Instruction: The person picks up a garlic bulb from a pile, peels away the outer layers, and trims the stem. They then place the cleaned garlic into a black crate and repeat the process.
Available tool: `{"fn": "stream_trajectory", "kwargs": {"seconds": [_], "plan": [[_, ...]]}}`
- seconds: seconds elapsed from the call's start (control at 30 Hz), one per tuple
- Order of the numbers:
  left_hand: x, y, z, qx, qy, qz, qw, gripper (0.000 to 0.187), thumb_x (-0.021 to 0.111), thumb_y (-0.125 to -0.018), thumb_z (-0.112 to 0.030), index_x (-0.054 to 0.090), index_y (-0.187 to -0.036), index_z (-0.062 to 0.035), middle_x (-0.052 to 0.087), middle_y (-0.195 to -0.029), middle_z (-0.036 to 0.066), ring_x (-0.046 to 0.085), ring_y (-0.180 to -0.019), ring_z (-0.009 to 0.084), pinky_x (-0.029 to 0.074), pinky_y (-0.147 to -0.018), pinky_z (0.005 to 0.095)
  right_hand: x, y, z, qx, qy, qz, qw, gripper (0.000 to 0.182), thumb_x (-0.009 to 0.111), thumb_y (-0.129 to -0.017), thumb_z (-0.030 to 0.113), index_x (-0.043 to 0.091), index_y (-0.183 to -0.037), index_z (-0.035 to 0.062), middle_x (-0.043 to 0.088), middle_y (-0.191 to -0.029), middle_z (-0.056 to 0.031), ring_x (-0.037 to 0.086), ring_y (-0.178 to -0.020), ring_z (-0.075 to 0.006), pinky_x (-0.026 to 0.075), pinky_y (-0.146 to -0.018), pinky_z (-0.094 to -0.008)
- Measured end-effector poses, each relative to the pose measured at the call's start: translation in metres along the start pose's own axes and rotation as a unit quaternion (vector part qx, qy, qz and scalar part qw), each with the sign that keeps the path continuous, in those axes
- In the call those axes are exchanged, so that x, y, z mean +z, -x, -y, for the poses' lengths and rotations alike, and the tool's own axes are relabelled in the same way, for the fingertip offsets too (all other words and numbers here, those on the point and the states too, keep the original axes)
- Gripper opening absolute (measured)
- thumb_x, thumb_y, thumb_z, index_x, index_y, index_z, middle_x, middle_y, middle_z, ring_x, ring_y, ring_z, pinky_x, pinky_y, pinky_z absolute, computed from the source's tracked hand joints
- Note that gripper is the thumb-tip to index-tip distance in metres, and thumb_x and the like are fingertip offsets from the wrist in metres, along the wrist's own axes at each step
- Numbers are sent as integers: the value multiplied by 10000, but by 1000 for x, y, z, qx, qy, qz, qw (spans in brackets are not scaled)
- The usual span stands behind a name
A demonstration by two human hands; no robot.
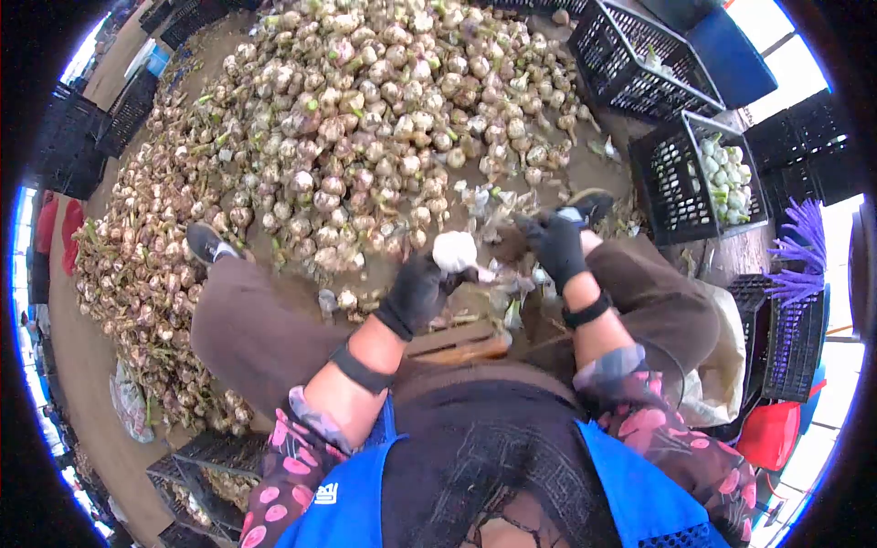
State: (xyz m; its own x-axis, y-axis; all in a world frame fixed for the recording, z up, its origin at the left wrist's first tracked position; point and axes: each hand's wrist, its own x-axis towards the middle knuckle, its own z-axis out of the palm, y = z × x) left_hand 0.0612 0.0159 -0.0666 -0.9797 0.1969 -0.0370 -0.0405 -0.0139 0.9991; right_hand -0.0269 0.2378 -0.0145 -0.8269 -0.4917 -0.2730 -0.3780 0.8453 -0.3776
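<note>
In a black glove, my left hand (422, 290) is closed around a whitish, peeled-looking garlic bulb (454, 251), its stem end pointing toward the right. My right hand (555, 245), also black-gloved, is a short distance to the right with curled fingers. What it grips, if anything, cannot be made out; a small pale-blue patch (571, 215) shows at its far side. Loose garlic skins (489, 205) lie on the ground just beyond and between the hands. A large heap of unpeeled garlic (365, 110) spreads in front and to the left.
A black crate (658, 187) at the right holds cleaned white bulbs (726, 178). Another black crate (630, 68) stands behind it. Purple strips (802, 251) hang over a crate at far right, above a red object (769, 437). A crate (206, 484) sits at lower left.
</note>
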Motion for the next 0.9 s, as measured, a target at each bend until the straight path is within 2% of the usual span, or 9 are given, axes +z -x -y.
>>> {"fn": "stream_trajectory", "kwargs": {"seconds": [0.07,0.23,0.33,0.43,0.47,0.5,0.53,0.7,0.9], "plan": [[-1,-9,26,-14,-69,17,997,253,496,-917,-122,553,-1137,-11,646,-933,77,640,-836,183,532,-764,322,36,-2,14,-33,-550,-120,826,315,617,-873,174,565,-1146,26,620,-1006,-128,555,-837,-163,470,-735,-305],[14,-3,15,-175,166,46,969,239,502,-783,-33,634,-977,14,652,-902,137,628,-808,217,490,-778,312,22,-12,23,-87,-362,94,923,356,642,-833,163,567,-1168,69,595,-1169,-123,564,-1081,-238,431,-915,-338],[4,-2,-5,-124,-79,134,980,219,502,-801,-62,636,-959,7,642,-862,141,616,-774,198,485,-736,317,10,-67,-81,-56,-472,77,877,279,615,-836,166,594,-1105,92,641,-991,-79,592,-976,-200,478,-818,-325],[-4,1,5,-122,-70,108,984,234,517,-791,-80,620,-984,4,631,-834,151,612,-760,234,480,-712,333,-75,-118,-171,-68,-822,-90,558,277,550,-894,317,582,-1063,100,639,-960,-84,613,-911,-245,505,-770,-376],[-6,2,7,-125,-66,102,985,234,517,-791,-80,620,-984,4,631,-834,151,612,-760,234,480,-712,333,-121,-103,-153,-61,-832,-74,547,331,521,-921,345,531,-1131,90,610,-1016,-101,606,-912,-252,524,-775,-371],[-7,-1,7,-123,-93,83,985,237,517,-795,-82,614,-993,5,631,-843,155,611,-764,241,478,-717,335,-135,-110,-102,67,-832,-284,471,365,519,-919,334,483,-1175,77,588,-1064,-109,600,-948,-257,527,-812,-351],[-8,-5,8,-119,-119,68,983,240,517,-800,-83,609,-1003,6,630,-853,159,610,-767,247,477,-723,337,-111,-138,-173,-77,-654,-268,704,333,526,-918,262,497,-1186,68,590,-1067,-107,585,-1018,-249,521,-816,-344],[-19,-20,0,-210,-59,55,974,284,518,-857,-143,575,-1106,-18,631,-1016,152,610,-945,238,463,-835,338,-25,-209,-112,39,-191,-221,956,337,610,-827,350,639,-973,47,657,-933,-153,623,-848,-318,480,-751,-392],[-26,-18,17,-239,-28,5,971,326,509,-871,-133,545,-1173,-19,629,-1045,146,601,-965,207,456,-854,319,70,-250,-38,12,-68,-263,962,327,622,-817,286,598,-1030,39,595,-1037,-219,553,-988,-385,436,-872,-436]]}}
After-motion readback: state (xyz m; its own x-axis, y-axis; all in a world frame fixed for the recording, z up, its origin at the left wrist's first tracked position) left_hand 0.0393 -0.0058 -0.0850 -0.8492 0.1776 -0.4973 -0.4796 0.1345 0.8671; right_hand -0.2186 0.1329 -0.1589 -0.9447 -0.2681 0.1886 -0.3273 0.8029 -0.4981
